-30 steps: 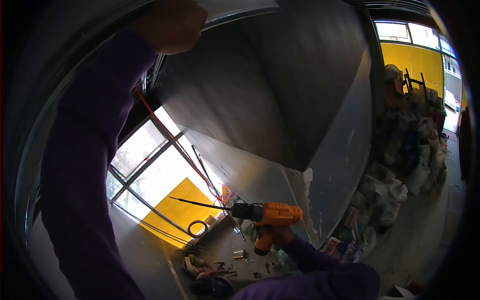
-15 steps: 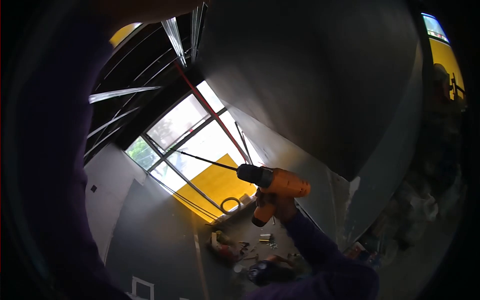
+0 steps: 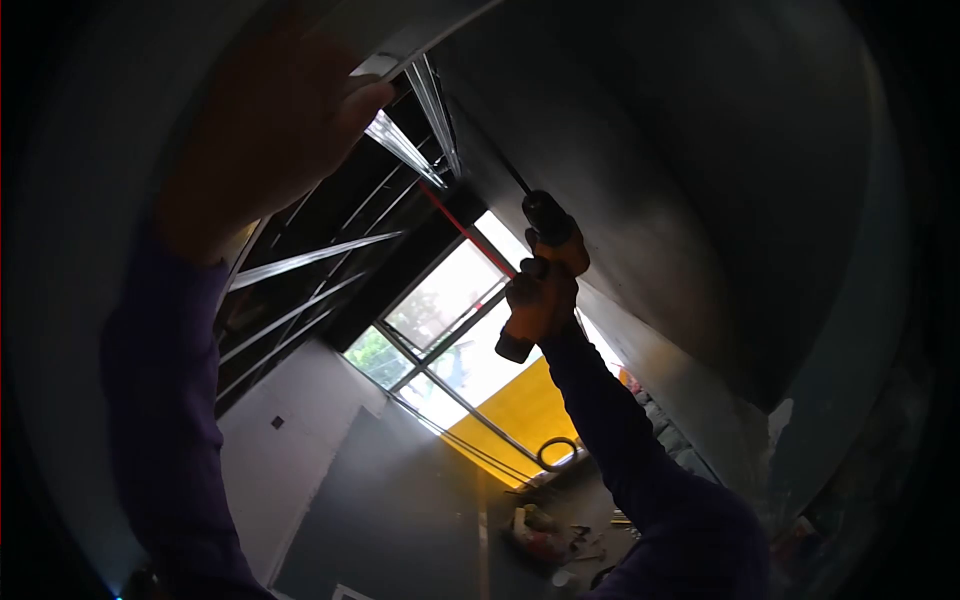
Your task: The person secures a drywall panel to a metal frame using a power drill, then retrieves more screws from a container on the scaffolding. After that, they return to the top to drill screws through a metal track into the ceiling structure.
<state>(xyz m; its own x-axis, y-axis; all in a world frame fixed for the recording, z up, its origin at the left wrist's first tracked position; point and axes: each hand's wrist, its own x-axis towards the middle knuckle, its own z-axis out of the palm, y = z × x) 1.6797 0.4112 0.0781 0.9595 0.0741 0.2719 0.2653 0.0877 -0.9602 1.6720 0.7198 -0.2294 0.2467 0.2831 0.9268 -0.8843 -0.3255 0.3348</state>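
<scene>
An orange and black cordless drill (image 3: 567, 252) is gripped by its handle in my right hand (image 3: 541, 296), raised on an outstretched arm. A long thin dark bit (image 3: 503, 160) runs from its chuck up and to the left, towards the edge of a panel overhead. At the upper left my left hand (image 3: 285, 125) is lifted against a grey board (image 3: 455, 25), palm laid on it and thumb stuck out. Dim light darkens that hand, and its fingertips are partly lost in shadow. Both arms wear dark purple sleeves.
Bare metal ceiling channels (image 3: 400, 145) run overhead beside a large grey wall panel (image 3: 660, 180). Beyond stands a bright window (image 3: 440, 290) with a yellow sheet (image 3: 525, 410) low across it. A coiled hose (image 3: 557, 455) and scattered tools (image 3: 580, 545) lie on the floor.
The drill has risen in my right hand and its bit has swung from pointing left to pointing steeply up. The view has tilted upward, bringing my left hand and the board into sight.
</scene>
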